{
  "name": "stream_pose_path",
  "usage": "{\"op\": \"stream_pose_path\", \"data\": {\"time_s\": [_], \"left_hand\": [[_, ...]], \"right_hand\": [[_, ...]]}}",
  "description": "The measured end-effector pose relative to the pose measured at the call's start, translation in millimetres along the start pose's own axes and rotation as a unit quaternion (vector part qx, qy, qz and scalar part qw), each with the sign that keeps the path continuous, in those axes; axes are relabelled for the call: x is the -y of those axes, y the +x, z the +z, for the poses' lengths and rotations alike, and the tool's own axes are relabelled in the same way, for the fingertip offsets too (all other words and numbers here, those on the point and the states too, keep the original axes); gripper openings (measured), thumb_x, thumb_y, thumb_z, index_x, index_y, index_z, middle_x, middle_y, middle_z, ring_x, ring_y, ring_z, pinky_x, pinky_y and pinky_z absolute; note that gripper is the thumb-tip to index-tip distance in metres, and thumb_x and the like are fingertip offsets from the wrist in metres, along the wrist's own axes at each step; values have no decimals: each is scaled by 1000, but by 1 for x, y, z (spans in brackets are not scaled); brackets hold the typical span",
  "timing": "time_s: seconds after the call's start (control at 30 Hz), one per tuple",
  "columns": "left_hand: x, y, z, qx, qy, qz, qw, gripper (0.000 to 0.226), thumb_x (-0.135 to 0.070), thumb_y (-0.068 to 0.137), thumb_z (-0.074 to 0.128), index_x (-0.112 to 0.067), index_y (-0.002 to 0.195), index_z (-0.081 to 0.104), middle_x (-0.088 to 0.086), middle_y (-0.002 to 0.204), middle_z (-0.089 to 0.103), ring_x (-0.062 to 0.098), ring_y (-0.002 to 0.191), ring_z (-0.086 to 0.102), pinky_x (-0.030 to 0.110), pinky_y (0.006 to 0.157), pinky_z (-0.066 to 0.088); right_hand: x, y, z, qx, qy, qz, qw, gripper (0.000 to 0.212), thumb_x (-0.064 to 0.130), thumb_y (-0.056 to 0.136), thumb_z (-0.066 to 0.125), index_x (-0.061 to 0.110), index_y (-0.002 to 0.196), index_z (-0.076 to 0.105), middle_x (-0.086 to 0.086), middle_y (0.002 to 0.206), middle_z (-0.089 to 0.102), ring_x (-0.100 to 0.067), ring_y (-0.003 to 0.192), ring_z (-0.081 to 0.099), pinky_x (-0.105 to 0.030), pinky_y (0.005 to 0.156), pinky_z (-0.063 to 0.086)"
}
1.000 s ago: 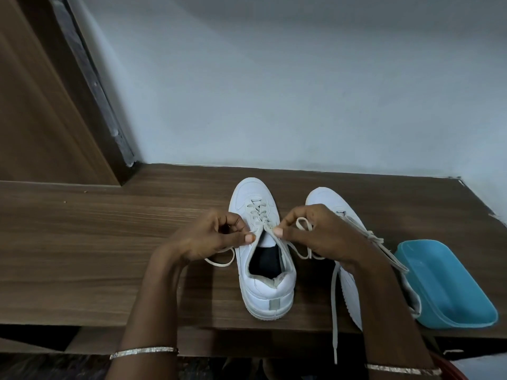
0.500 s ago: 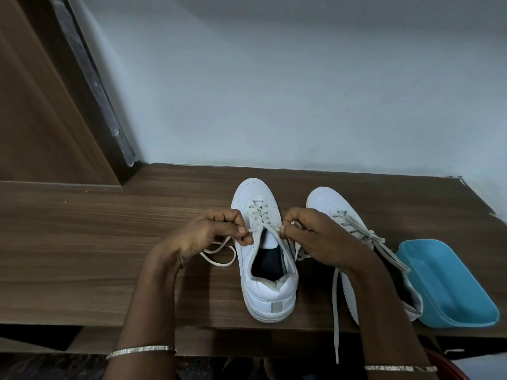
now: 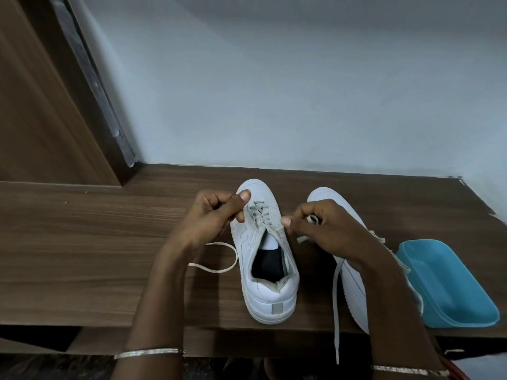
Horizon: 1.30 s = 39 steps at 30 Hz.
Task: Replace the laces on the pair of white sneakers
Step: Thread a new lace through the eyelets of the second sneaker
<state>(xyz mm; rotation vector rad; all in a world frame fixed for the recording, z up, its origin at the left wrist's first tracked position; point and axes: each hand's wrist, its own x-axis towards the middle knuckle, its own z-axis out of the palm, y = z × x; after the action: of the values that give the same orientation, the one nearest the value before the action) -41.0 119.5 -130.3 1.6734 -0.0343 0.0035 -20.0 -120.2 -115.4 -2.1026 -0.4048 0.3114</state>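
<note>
Sneaker in work (image 3: 270,292): between the two hands on the wooden tabletop (image 3: 82,242), heel toward the body, toe away, long axis running straight out from the chest.
Lace (image 3: 260,215): crossed through the front eyelets only. Rows beside the tongue look bare.
Left hand (image 3: 211,219): just left of the lacing, up by the toe end. Fingers curled, thumb pressed on the forefinger, seemingly gripping one lace end. Grip itself hidden, tail looping out below the wrist.
Right hand (image 3: 323,231): just right of the lacing, thumb and forefinger pinching the other lace end, a turn of it wound round a finger.
Deciding relation: both ends pulled outward across the shoe's axis, with the next open eyelets lying nearer the body than either pinch.
Nearer hand: the right, thumb tip just beside the last crossing. The left sits further forward.
Second sneaker (image 3: 354,281): under the right wrist and forearm, parallel to the first.
Hanging lace (image 3: 336,311): trailing from the second sneaker over the table edge.
Blue tray (image 3: 450,286): outside the right forearm.
Step, as judged: snugging the crossing, then threading toward the heel.
Risk: uneven ends if one side slips.
</note>
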Motion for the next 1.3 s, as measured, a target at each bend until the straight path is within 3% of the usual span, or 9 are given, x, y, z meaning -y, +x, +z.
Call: {"op": "stream_pose_path", "data": {"time_s": [0.2, 0.3, 0.4, 0.53, 0.63, 0.83, 1.0, 1.1, 1.3], "left_hand": [[-5, 2, 12, -18, -3, 51, 999, 40, -43, 92, 62, -14, 65, 59, 1, 49, 30, 7, 42, 25, 16, 42, 24], [-9, 2, 11, 0, -20, 46, 999, 34, -35, 95, 58, -10, 74, 67, 7, 55, 41, 4, 41, 30, 13, 41, 25], [-11, 0, 14, 72, 6, 51, 996, 17, -16, 99, 59, -6, 100, 73, 6, 56, 48, 4, 45, 38, 14, 47, 34], [-10, 1, 29, 143, 73, 49, 986, 13, -18, 95, 69, -16, 106, 75, 0, 48, 43, 10, 49, 42, 23, 56, 43], [-11, 2, 36, 136, 73, 54, 987, 15, -25, 95, 67, -14, 88, 72, 21, 57, 52, 14, 52, 45, 26, 55, 43], [-27, -1, 22, 83, -81, 21, 993, 14, -17, 89, 63, -8, 90, 73, 4, 64, 63, 5, 49, 48, 13, 44, 29], [-34, -5, 23, 98, -121, 32, 987, 23, -23, 89, 56, -6, 91, 71, 1, 62, 63, 3, 42, 44, 10, 36, 25], [-34, -6, 23, 94, -135, 28, 986, 28, -25, 89, 55, -3, 92, 72, 3, 65, 63, 3, 39, 40, 11, 36, 24], [-24, -2, 9, 78, -139, 23, 987, 22, -23, 94, 59, -7, 92, 75, 3, 60, 60, 11, 48, 47, 19, 49, 33]], "right_hand": [[4, 4, 2, -85, -58, -48, 994, 19, 45, 82, 77, 33, 68, 74, 11, 101, 62, -6, 101, 55, -23, 82, 44], [5, 3, 1, -139, -124, -26, 982, 23, 53, 81, 75, 34, 68, 75, 19, 106, 61, -5, 114, 43, -38, 98, 30], [13, 1, -2, -122, 29, -55, 991, 33, 45, 91, 70, 20, 69, 72, 5, 80, 69, -10, 83, 65, -39, 85, 49], [25, 0, 2, -81, 175, -62, 979, 40, 42, 96, 60, 7, 80, 71, -6, 58, 56, -20, 59, 54, -29, 61, 47], [29, -5, 3, 14, 240, -51, 969, 44, 41, 100, 51, 5, 89, 73, -8, 60, 59, -24, 56, 53, -26, 53, 46], [27, -16, -5, 202, 239, 44, 949, 27, 16, 108, 40, 9, 119, 64, -29, 93, 72, -32, 67, 71, -31, 54, 56], [30, -8, 16, 124, 180, 44, 975, 16, 14, 100, 63, 10, 115, 63, -23, 87, 75, -39, 71, 73, -43, 64, 63], [32, -2, 26, 64, 152, 20, 986, 28, 16, 85, 81, 7, 108, 70, -18, 77, 75, -39, 67, 73, -47, 65, 63], [32, 2, 31, 68, 143, -13, 987, 7, 12, 90, 75, 6, 93, 77, -18, 80, 76, -37, 70, 73, -48, 71, 61]]}}
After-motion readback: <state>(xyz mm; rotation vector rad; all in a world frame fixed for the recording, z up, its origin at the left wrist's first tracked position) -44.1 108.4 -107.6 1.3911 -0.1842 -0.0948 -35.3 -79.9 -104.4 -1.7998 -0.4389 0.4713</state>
